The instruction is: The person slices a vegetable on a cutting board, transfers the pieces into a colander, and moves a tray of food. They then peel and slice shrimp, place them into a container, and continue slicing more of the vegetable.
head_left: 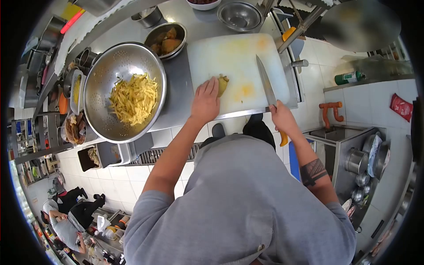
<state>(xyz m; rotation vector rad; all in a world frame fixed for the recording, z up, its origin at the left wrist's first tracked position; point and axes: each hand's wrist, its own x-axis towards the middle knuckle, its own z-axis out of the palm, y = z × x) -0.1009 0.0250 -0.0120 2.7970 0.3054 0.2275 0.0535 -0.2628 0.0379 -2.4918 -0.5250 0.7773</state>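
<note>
My left hand (206,100) is closed on a brownish-yellow potato (223,85) on the white cutting board (227,53), its fingers covering part of it. In my right hand (284,117) is a kitchen knife (265,79) with a yellow handle. Its long blade points away from me over the right side of the board, apart from the potato. Yellow stains and a small scrap mark the board. To the left, a big steel colander (99,66) holds a heap of cut potato strips (134,99), some with skin on.
Behind the colander stands a steel bowl (183,33) with brown chunks in it. Another steel bowl (240,17) sits beyond the board. A metal post (304,25) rises at the right. Far to the lower left, another person (66,229) stands at a counter.
</note>
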